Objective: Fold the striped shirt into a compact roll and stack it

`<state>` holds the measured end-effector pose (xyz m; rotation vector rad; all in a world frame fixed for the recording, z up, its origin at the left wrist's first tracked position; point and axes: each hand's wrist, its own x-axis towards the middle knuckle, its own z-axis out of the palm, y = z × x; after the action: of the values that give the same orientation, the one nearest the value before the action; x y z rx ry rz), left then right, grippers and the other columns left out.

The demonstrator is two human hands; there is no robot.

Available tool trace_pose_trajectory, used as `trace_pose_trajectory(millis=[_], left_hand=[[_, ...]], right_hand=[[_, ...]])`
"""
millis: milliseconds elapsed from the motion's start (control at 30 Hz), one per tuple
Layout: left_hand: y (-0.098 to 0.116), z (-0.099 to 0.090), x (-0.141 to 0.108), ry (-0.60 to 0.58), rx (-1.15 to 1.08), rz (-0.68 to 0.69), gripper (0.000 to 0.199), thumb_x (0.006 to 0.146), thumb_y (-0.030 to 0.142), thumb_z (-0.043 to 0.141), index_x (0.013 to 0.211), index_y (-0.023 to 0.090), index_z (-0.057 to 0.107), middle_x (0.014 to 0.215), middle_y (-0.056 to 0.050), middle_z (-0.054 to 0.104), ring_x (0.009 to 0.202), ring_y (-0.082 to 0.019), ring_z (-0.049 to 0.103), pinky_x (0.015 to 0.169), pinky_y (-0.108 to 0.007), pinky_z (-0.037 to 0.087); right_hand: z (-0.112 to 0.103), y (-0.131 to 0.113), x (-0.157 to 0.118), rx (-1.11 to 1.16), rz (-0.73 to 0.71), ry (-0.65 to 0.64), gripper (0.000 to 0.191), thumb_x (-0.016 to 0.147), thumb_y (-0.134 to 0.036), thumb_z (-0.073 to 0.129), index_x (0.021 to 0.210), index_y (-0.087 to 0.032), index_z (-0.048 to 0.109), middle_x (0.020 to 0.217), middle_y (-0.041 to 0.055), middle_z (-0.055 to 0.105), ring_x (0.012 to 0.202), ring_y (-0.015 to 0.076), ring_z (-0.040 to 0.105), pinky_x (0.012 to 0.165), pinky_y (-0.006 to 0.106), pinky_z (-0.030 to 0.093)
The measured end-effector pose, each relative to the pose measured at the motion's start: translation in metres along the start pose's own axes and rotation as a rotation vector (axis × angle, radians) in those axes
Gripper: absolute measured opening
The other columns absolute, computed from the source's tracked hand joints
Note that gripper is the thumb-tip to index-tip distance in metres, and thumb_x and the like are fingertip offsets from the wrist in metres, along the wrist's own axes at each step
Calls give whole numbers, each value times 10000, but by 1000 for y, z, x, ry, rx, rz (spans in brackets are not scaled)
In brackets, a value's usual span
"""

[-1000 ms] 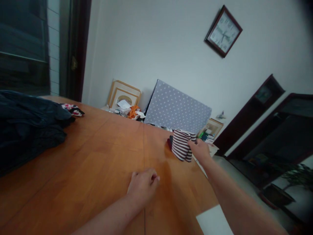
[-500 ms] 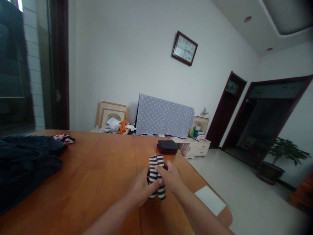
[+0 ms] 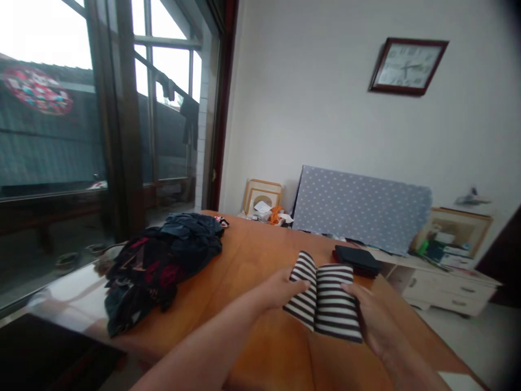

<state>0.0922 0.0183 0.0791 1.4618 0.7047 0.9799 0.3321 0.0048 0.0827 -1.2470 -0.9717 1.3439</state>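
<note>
The striped knit garment (image 3: 325, 298) that was bunched between the person's hands now lies opened out like a book over the wooden table (image 3: 252, 244). The hands have moved apart to either side of it. The left hand (image 3: 277, 290) has its fingers (image 3: 297, 285) stretched nearly flat across the garment's left panel; whether they truly grip, I can't tell. The right hand (image 3: 374, 315) has its fingers (image 3: 352, 290) curled around the outer edge, holding it. Just beyond those right fingers lies a dark flat case (image 3: 356, 259). Well left of the left fingers sits a heap of dark clothing (image 3: 163, 266), and far past the fingertips stands a polka-dot board (image 3: 358, 209).
</note>
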Motion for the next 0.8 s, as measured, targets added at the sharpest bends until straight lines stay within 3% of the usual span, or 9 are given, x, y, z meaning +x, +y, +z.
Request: trace_pose_trajectory(millis=[100, 167, 233, 267, 333, 433, 533, 700, 800], left_hand=[[1, -31, -36, 96, -53, -101, 440, 807, 425, 688, 1141, 139, 664, 1103, -111, 737, 971, -236, 697, 845, -337, 533], [-7, -52, -56, 175, 55, -186, 428, 811, 405, 668, 1143, 134, 655, 1096, -122, 739, 949, -244, 704, 812, -335, 537], [-21, -70, -72, 400, 347, -266, 389, 759, 351, 703, 1081, 137, 661, 1033, -124, 747, 906, -258, 705, 774, -331, 529], [-28, -76, -78, 459, 401, -283, 419, 737, 323, 723, 1104, 137, 644, 1059, -139, 736, 955, -276, 691, 800, -344, 518], [-41, -81, -88, 555, 603, -211, 372, 763, 327, 705, 1092, 165, 641, 1089, -132, 720, 1027, -278, 664, 858, -344, 492], [-51, -70, -96, 561, 940, 22, 268, 868, 382, 605, 1054, 195, 651, 1110, -117, 699, 1074, -271, 630, 936, -368, 452], [-55, -45, -100, 439, 1082, 144, 311, 917, 445, 552, 1090, 206, 648, 1145, -107, 679, 1106, -266, 599, 970, -383, 424], [-60, -14, -108, 397, 1259, 60, 553, 788, 626, 664, 1185, 244, 624, 1251, -110, 624, 1221, -333, 503, 983, -445, 367], [-61, -9, -111, 378, 1320, 33, 643, 735, 665, 692, 1217, 249, 608, 1277, -118, 607, 1235, -351, 478, 982, -461, 346]], right_hand=[[-10, 21, 4, -65, 125, 5, 376, 732, -406, 664, 1011, -158, 714, 861, 97, 764, 757, 263, 715, 711, 374, 565], [-16, 44, 5, -199, 58, -5, 310, 724, -358, 648, 959, -163, 707, 800, 66, 752, 726, 225, 695, 678, 320, 538], [-21, 66, 5, -446, -39, 59, 222, 721, -337, 629, 839, -160, 691, 715, 36, 723, 696, 205, 666, 629, 272, 490], [-22, 75, 4, -567, -99, 107, 196, 731, -335, 610, 802, -167, 682, 706, 27, 713, 705, 203, 658, 623, 260, 471], [-19, 84, 0, -789, -226, 229, 202, 769, -342, 575, 814, -180, 688, 759, 32, 717, 763, 208, 654, 660, 260, 456], [0, 82, -9, -1011, -422, 368, 275, 840, -349, 529, 978, -183, 699, 948, 73, 723, 905, 224, 643, 782, 282, 454], [33, 76, -24, -1116, -539, 299, 310, 898, -369, 498, 1062, -187, 687, 1039, 94, 705, 968, 220, 627, 850, 283, 439], [78, 81, -41, -1351, -415, 271, 534, 861, -609, 541, 1131, -164, 660, 1141, 170, 665, 1062, 295, 600, 897, 354, 424], [85, 87, -38, -1393, -382, 301, 514, 799, -542, 636, 1136, -153, 652, 1183, 198, 643, 1105, 334, 581, 921, 403, 412]])
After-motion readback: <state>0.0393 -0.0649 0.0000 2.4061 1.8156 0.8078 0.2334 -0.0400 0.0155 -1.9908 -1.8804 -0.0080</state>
